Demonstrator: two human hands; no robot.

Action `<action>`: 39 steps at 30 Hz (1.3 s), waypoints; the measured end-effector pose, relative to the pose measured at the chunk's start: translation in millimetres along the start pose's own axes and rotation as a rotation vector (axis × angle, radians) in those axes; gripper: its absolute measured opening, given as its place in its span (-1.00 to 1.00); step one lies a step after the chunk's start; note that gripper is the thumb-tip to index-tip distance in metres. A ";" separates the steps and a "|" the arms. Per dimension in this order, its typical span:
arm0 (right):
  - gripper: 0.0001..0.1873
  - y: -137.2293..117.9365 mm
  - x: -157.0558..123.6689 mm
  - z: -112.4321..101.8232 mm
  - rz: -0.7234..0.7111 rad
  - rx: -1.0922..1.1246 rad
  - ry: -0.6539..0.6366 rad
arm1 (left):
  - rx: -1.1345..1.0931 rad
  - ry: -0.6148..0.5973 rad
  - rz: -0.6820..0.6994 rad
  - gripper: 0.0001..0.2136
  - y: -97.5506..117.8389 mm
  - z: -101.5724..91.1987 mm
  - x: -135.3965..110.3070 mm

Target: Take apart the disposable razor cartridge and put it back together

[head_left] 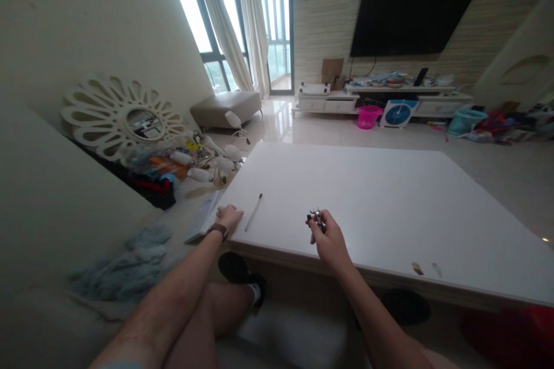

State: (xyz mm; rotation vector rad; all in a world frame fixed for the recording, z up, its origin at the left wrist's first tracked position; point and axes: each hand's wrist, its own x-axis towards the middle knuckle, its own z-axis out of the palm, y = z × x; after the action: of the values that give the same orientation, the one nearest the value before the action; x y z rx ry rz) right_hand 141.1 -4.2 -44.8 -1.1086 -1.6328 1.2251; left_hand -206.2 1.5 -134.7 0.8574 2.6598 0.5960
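My right hand (331, 239) is raised over the near part of the white table (346, 184), its fingers closed on a small silver-and-black metal object (318, 218) whose kind I cannot make out. At the table's left edge rests my left hand (229, 218), with a brown band on the wrist. Its fingers are curled in, and anything inside them is hidden. Just right of that hand lies a thin white pen-like stick (253, 212) with a dark tip. Near the front edge on the right are a small yellow-and-dark piece (417, 268) and a small clear or silvery loop (437, 270).
Left of the table stand a lamp with several white shades (225, 164), a petal-framed mirror (86, 115) and bagged items. Grey-blue fluffy cloth (125, 265) lies at lower left. Beyond are a bench (227, 108), a low cabinet (341, 105), a pink basket (367, 118) and a fan (398, 113).
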 end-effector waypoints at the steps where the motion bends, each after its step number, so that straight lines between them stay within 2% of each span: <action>1: -0.78 -0.7 0.4 -1.3 0.000 0.008 0.005 | 0.025 0.001 -0.020 -0.67 -1.2 3.7 -0.2; 7: -0.77 -2.1 6.6 -6.2 0.017 0.124 0.029 | 0.067 0.011 -0.013 -0.63 -2.6 14.9 -5.0; 11: -0.68 -4.3 10.4 -3.8 0.123 0.376 0.012 | 0.026 0.032 -0.009 -0.61 0.6 11.4 -13.9; 14: -0.61 -5.8 12.0 -0.6 0.196 0.539 0.006 | -0.044 0.057 0.007 -0.54 15.4 3.2 -22.3; 17: -0.61 -4.8 14.0 2.8 0.220 0.576 0.034 | -0.156 0.020 0.118 -0.56 43.8 -3.3 -40.0; 19: -0.62 -2.5 15.5 5.3 0.229 0.572 0.053 | -0.253 -0.085 0.234 -0.69 63.9 -3.3 -63.8; 22: -0.65 2.1 16.4 10.1 0.223 0.558 0.078 | -0.404 -0.358 0.410 -0.83 83.9 1.7 -118.0; 23: -0.66 3.7 16.2 12.1 0.224 0.552 0.085 | -0.472 -0.485 0.461 -0.83 87.0 3.6 -137.9; 25: -0.65 6.7 14.6 16.5 0.242 0.547 0.088 | -0.785 -0.874 0.516 -0.75 89.5 6.4 -173.2; 27: -0.63 9.2 12.2 21.4 0.274 0.550 0.068 | -0.930 -1.021 0.509 -0.69 89.8 7.6 -196.3; 29: -0.62 10.9 9.7 26.1 0.275 0.523 0.026 | -1.019 -1.042 0.481 -0.57 90.2 7.7 -205.6; 33: -0.65 11.5 6.3 32.6 0.205 0.400 -0.007 | -1.097 -1.000 0.449 -0.47 92.9 6.0 -204.0; 39: -0.61 6.1 5.2 35.5 0.267 0.494 -0.032 | -1.113 -1.035 0.385 -0.65 93.8 3.2 -207.9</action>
State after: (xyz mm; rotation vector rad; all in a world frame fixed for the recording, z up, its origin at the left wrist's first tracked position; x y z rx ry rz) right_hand 107.4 -8.1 -57.9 -1.0075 -1.1315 1.7118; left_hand 3.7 -54.3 -65.1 0.9004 0.9836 1.1259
